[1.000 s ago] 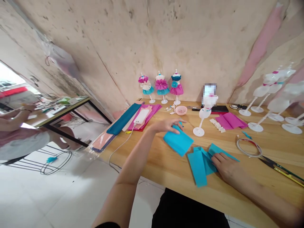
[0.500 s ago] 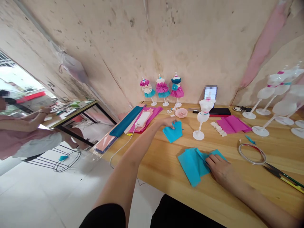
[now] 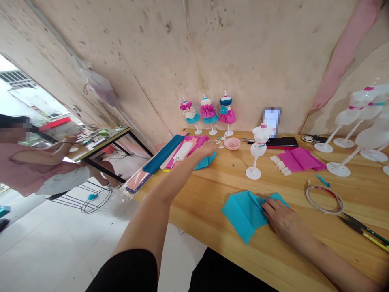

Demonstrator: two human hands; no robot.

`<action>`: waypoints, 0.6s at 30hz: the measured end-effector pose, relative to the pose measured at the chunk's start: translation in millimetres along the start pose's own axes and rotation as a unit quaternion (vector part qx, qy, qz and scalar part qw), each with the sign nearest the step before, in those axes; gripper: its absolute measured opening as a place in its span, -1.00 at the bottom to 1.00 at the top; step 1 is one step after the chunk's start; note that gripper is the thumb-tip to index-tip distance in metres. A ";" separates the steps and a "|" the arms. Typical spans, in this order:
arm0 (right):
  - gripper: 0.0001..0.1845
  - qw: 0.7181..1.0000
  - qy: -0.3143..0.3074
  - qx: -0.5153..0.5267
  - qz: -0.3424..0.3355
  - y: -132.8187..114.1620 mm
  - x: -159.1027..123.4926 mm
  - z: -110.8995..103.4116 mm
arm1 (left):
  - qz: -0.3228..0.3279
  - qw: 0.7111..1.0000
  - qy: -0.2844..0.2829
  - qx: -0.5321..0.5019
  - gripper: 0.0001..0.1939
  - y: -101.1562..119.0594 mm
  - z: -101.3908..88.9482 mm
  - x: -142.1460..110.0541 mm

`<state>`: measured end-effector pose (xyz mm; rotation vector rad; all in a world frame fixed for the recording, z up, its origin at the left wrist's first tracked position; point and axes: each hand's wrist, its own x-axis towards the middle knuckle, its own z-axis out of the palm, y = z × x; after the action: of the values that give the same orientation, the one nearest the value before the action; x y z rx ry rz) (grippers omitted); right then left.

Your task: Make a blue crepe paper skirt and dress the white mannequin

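Note:
My left hand (image 3: 210, 148) reaches far across the table onto a small turquoise crepe paper piece (image 3: 207, 161). My forearm covers part of that piece, and the fingertips are hard to make out. Lower down, my right hand (image 3: 281, 215) has its fingers closed on a larger folded turquoise crepe paper sheet (image 3: 243, 213), which lies creased on the table. Between and beyond the hands a small white dress-form mannequin (image 3: 258, 150) stands upright on its round base.
Dressed mannequins (image 3: 208, 110) line the wall beside a pink bowl (image 3: 232, 144). Rolled paper (image 3: 164, 153) and a white power strip (image 3: 181, 152) lie left. Magenta paper (image 3: 300, 159), a wire coil (image 3: 324, 199) and dark scissors (image 3: 361, 229) lie right. A person (image 3: 33, 162) sits at another table.
My left hand has moved left, taking the small turquoise piece with it across the table. My right hand stays on the larger sheet, whose loose end has shifted slightly. The view has turned a little.

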<state>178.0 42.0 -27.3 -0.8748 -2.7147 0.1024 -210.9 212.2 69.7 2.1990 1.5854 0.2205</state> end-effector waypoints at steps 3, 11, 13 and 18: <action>-0.78 1.000 0.001 -0.002 -0.004 3.1 -1.7 3.9 | 0.053 0.998 0.027 -0.018 -0.75 14.4 41.3 5.6; -0.81 1.000 -0.004 -0.002 0.006 3.6 -3.0 7.3 | 0.083 0.988 0.101 -0.086 -0.79 19.3 101.3 -1.9; -0.81 1.000 0.000 -0.001 0.005 2.7 -2.2 5.9 | 0.082 0.984 0.120 -0.100 -0.82 19.5 104.3 -4.9; -0.81 1.000 0.001 0.003 0.016 -0.4 -1.1 4.2 | 0.040 0.972 0.176 -0.150 -0.88 18.9 84.5 1.2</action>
<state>177.5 41.2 -31.5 -0.9176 -2.6978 0.1174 -163.4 188.1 1.5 2.0659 1.5156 0.8588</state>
